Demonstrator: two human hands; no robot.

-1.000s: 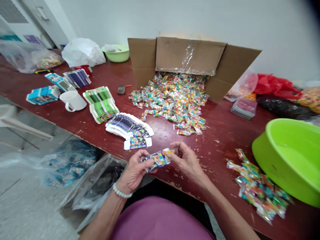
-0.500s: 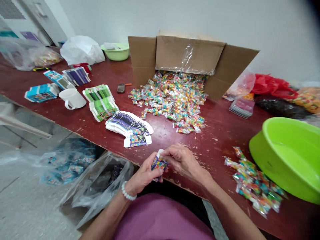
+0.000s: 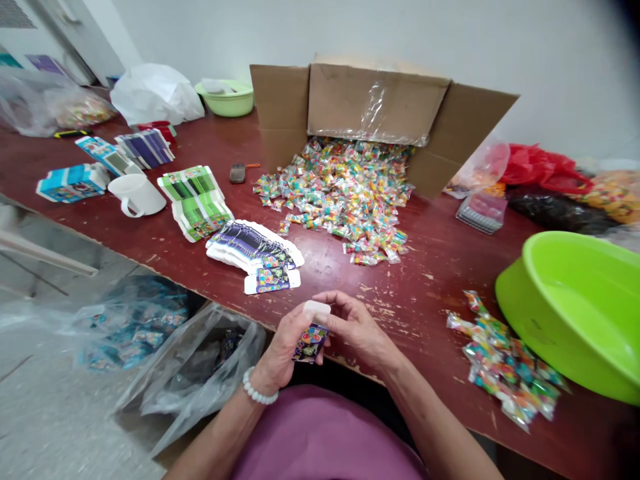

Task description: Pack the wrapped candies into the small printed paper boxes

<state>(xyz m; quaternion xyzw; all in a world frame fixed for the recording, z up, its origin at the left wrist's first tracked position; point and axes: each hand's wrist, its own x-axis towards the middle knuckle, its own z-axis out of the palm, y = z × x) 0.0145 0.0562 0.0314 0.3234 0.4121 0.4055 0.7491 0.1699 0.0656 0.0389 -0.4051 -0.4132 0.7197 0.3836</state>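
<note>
Both hands hold one small colourful printed box (image 3: 310, 340) upright at the near edge of the red-brown table (image 3: 345, 273). My left hand (image 3: 280, 350) wraps its lower part from the left; a white bead bracelet sits on that wrist. My right hand (image 3: 353, 327) pinches the box's white top flap with fingertips. Just beyond the hands lies a fanned stack of flat purple box blanks (image 3: 253, 250), with one colourful blank (image 3: 273, 280) lying in front of it.
An open cardboard carton (image 3: 375, 110) on its side spills several wrapped candies (image 3: 340, 190). A smaller candy heap (image 3: 505, 370) lies beside a green basin (image 3: 570, 307) on the right. Green blanks (image 3: 197, 200), a white mug (image 3: 135, 195), blue boxes and plastic bags sit left.
The box has turned from lying sideways between my hands to standing upright. Both hands drew closer to my body, and the right fingers now press the white top flap.
</note>
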